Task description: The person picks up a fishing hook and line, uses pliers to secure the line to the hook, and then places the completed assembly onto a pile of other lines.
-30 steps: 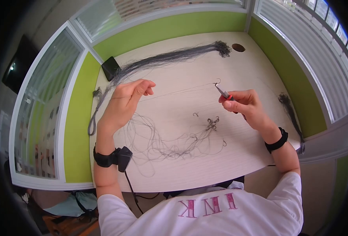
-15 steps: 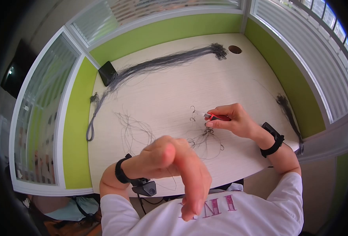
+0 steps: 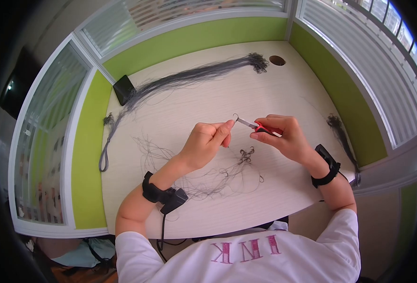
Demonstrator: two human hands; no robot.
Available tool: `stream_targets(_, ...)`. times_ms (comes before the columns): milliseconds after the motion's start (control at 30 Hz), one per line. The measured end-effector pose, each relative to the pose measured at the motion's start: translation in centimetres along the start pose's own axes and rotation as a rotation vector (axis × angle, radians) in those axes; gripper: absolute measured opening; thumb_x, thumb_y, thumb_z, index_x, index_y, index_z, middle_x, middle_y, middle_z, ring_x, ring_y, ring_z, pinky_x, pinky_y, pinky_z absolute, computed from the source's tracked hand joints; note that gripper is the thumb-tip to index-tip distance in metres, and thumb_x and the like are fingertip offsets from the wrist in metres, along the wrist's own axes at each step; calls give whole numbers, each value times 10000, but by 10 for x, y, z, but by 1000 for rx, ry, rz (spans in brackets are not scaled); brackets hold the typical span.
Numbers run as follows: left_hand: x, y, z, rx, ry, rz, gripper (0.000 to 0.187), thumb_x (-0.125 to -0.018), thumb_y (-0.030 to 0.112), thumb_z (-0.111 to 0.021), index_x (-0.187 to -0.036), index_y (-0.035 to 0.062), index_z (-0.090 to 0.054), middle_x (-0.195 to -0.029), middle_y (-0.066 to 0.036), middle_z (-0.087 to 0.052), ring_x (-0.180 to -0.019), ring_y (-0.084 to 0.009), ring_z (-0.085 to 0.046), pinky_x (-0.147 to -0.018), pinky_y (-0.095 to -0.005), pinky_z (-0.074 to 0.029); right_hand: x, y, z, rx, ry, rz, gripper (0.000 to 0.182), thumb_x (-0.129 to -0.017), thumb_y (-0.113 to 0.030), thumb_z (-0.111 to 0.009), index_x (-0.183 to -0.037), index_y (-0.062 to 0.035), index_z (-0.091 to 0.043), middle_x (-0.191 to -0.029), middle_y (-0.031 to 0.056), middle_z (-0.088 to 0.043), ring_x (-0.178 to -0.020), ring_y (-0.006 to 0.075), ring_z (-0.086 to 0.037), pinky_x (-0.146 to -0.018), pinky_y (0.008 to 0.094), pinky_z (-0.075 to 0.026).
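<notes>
My left hand is closed in a pinch above the middle of the table, thumb against the fingers. From its fingertips sticks up a small dark fish hook. Facing it from the right, my right hand grips small scissors with red and black handles. Their silver blades point left, the tip right at the hook. Below the hands lies a loose cluster of dark fish hooks on thin grey line, with tangled strands spreading left under my left forearm.
A long bundle of grey line with hooks at its end stretches along the back. A black block stands at the back left. Another dark bundle lies along the right edge. Green partitions enclose the table, which has a round hole.
My left hand has swung from close to my chest out over the table to meet the scissors, and now pinches a hook there. My right hand has risen slightly, still holding the scissors.
</notes>
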State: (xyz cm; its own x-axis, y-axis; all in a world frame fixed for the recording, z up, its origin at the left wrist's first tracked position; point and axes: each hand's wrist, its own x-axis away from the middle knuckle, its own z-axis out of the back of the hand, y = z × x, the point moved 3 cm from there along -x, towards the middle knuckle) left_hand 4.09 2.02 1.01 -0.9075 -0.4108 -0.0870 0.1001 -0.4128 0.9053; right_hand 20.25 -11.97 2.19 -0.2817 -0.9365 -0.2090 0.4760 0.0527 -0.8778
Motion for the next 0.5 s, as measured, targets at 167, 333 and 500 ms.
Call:
stream_targets(167, 8, 6, -14, 499, 5, 128, 501, -1008, 378, -485, -578, 148, -371, -502, 55, -286, -469, -65, -220, -449, -256, -191, 0, -2, -1, 415, 222, 397, 243, -755, -161, -804, -919, -16, -698, -705, 57, -592, -591, 166, -518, -574, 288, -409)
stream_targets(333, 31, 4, -54, 1271, -167, 528, 509, -1038, 398, -384, -603, 190, -221, -486, 69, -150, -402, -78, -91, -387, -268, -89, 2, -2, -8, 568, 276, 513, 241, -720, -167, -812, -890, -55, -682, -693, 42, -592, -590, 198, -533, -585, 323, -419)
stream_targets(500, 35, 12, -57, 1408, -195, 518, 515, -1044, 432, -355, -610, 192, -215, -479, 78, -117, -394, -86, -43, -379, -268, -67, 4, -4, -12, 556, 296, 519, 233, -724, -191, -804, -883, -77, -677, -679, 32, -584, -584, 205, -530, -582, 329, -417)
